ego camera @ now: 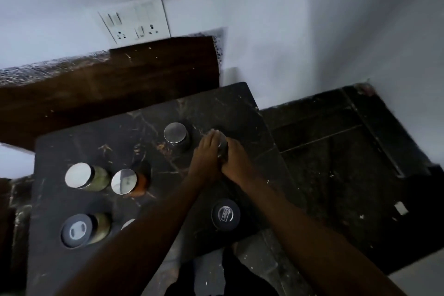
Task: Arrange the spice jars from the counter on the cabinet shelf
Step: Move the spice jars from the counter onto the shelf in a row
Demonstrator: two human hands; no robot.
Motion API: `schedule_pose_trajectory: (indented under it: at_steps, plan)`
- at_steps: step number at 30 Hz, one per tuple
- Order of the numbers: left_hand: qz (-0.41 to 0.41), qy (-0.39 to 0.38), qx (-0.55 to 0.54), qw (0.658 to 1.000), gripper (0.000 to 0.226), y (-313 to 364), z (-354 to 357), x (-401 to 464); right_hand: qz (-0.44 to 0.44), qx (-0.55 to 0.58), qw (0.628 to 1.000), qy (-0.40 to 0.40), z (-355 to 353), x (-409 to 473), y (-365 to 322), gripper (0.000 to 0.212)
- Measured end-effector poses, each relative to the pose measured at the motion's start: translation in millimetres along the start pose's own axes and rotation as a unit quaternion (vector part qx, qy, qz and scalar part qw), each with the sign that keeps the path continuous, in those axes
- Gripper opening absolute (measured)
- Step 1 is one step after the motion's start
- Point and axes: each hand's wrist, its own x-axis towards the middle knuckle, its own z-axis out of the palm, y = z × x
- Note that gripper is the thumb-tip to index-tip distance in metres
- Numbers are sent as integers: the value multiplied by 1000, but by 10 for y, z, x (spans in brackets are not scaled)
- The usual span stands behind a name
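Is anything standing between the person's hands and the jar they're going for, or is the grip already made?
Nothing stands between them. The left hand and right hand already close on the jar from both sides. The nearest silver-lidded jar stands apart to its left. The cabinet shelf is not in view.

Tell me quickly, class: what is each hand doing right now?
Left hand: closed against the left side of the silver-lidded jar, gripping it.
Right hand: closed against the right side of the same jar, gripping it.

Two bare forearms without sleeves, bare hands [216, 158], no rings or watch visible
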Motion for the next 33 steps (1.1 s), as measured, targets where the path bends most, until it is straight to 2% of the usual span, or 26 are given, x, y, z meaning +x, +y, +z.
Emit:
schedule_pose_trajectory:
  at_steps: [2,4,8,13,17,20,22,26,30,33]
  plan:
    - [-25,-22,19,999,100,-43,53,104,22,2,1000,0,77,93,51,74]
    - [-38,-24,43,998,97,-73,92,199,35,-5,999,5,143,165,98,76]
    - [-51,40,84,994,88,-92,148,363,55,-4,998,-7,254,267,157,78]
    - [-60,2,62,996,81,-68,183,403,41,26,999,2,304,263,202,66]
    - [-22,-14,12,1000,90,-78,-72,396,4,39,999,3,158,270,173,72]
    - [54,10,-41,998,96,-106,-367,366,-28,79,996,13,-24,236,127,85]
    - [95,43,-102,989,93,-109,-579,331,-53,103,993,17,-165,202,19,90]
    - [133,118,-185,966,91,-71,-1039,215,-130,131,981,66,-450,149,-363,82]
    - [154,181,-312,920,90,68,-1523,70,-189,165,958,139,-777,14,-842,69]
    - [184,243,-341,889,85,290,-2020,-61,-219,168,940,201,-1057,-66,-1279,76]
